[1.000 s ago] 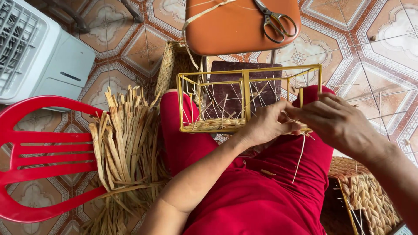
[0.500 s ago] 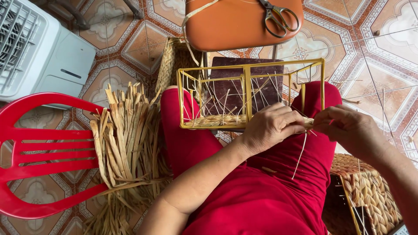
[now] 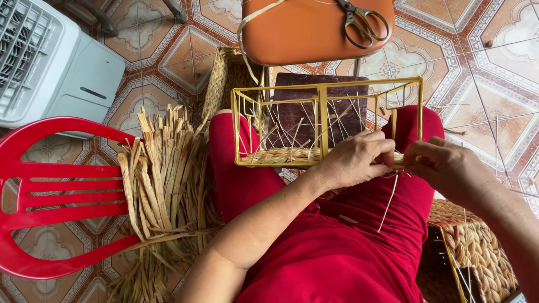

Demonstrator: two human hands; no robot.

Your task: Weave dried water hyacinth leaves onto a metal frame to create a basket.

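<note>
A yellow wire basket frame [image 3: 322, 88] rests on my red-clad lap, its near bottom edge partly woven with pale fibre strands [image 3: 281, 155]. My left hand [image 3: 355, 160] grips that woven edge at the frame's near right side. Close beside it, my right hand [image 3: 443, 164] pinches the fibre; a thin loose strand [image 3: 388, 203] hangs down between the two hands.
A bundle of dried straw strips [image 3: 168, 179] lies on a red plastic chair [image 3: 50, 191] to my left. An orange stool [image 3: 314, 28] with scissors [image 3: 364, 22] stands ahead. A white fan heater [image 3: 50, 62] sits far left; a woven basket [image 3: 477, 252] lower right.
My right hand has drawn slightly to the right, away from the left hand, pulling the strand. The left hand stays on the woven edge.
</note>
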